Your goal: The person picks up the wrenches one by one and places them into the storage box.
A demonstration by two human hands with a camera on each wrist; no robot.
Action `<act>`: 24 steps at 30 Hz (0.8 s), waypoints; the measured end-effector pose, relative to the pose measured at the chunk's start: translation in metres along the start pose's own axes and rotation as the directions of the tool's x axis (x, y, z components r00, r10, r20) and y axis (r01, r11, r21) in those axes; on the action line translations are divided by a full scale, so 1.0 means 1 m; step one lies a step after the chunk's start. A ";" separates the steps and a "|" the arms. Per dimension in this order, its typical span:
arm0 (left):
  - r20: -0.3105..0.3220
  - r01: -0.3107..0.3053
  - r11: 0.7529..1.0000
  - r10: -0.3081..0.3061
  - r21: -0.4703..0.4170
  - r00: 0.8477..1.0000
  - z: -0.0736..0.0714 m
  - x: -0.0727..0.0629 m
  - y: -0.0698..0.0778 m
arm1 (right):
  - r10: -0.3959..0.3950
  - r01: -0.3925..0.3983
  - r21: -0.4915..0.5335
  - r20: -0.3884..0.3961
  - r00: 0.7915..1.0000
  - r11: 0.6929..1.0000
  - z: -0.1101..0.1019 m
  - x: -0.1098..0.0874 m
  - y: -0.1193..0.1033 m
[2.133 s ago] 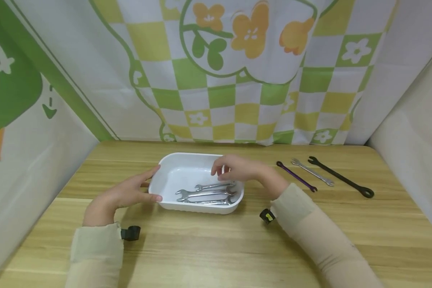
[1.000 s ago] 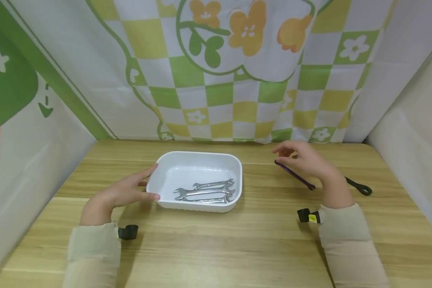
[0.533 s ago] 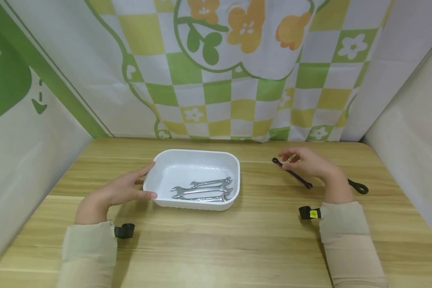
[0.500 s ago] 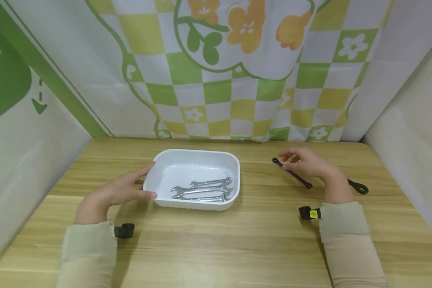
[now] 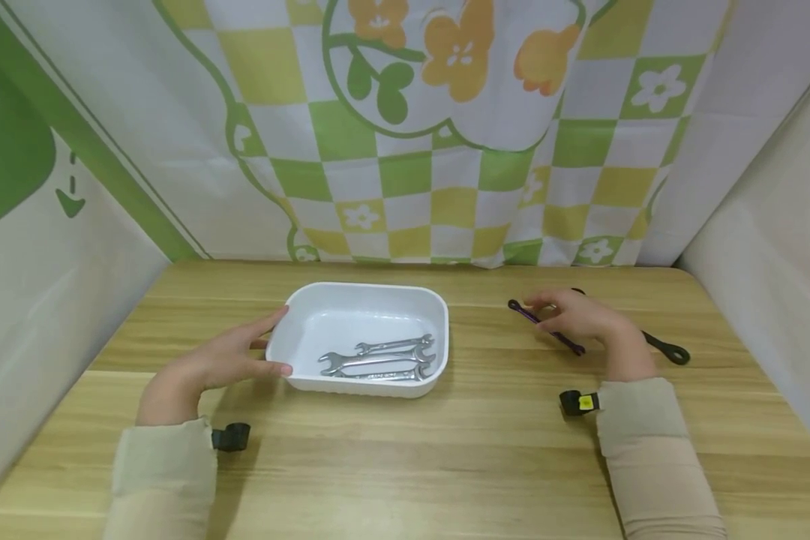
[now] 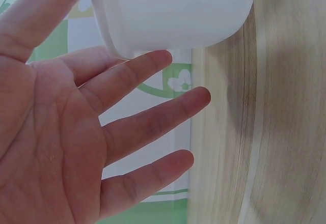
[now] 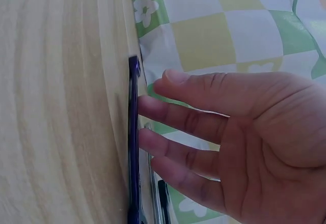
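Observation:
My left hand (image 5: 223, 364) spans the left end of a white tray (image 5: 358, 388), fingers extended. Its thumb lies at the front rim and the index fingertip at the rear corner; the other fingers spread free in the left wrist view. Three silver wrenches (image 5: 378, 360) lie inside the tray. On the right, my right hand (image 5: 572, 315) hovers low over a slim purple wrench (image 5: 523, 310), fingers slightly bent and thumb apart. In the right wrist view the fingertips come right up to the purple wrench (image 7: 133, 142), with nothing enclosed between thumb and fingers.
Behind the right hand lies a black wrench (image 5: 668, 348), partly covered. A silver wrench (image 7: 154, 196) shows as a thin edge between the purple and black ones. A checked cloth (image 5: 405, 187) hangs along the rear edge of the wooden table (image 5: 405, 465).
My right hand has left the tray, moved right to the loose wrenches, and lowered slightly over the purple one. The left hand stays at the tray; the wrenches inside keep their places.

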State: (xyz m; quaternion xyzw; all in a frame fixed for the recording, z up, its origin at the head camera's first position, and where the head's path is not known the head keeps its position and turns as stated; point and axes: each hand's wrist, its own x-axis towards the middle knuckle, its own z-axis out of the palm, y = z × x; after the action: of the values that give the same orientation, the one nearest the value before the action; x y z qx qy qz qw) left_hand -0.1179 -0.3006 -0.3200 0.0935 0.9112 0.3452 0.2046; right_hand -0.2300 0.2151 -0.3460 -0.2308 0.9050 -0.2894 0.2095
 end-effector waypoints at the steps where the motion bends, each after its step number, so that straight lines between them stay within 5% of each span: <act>1: 0.000 -0.001 1.000 0.001 0.000 1.000 0.000 0.000 0.000 | -0.001 0.001 0.004 0.005 1.000 1.000 0.000 0.000 0.001; 19: -0.002 -0.022 1.000 0.022 -0.003 1.000 0.002 0.002 -0.002 | -0.024 0.021 0.028 0.128 0.991 0.999 0.007 0.001 0.001; 24: -0.010 -0.011 1.000 0.011 0.001 1.000 0.001 0.001 -0.004 | -0.018 0.028 -0.066 0.153 0.988 0.997 0.007 0.003 -0.006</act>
State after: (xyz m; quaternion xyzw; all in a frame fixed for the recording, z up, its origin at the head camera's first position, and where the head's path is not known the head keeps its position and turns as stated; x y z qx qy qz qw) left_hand -0.1180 -0.3026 -0.3238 0.0969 0.9118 0.3466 0.1978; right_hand -0.2268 0.2063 -0.3487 -0.2699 0.8929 -0.2422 0.2668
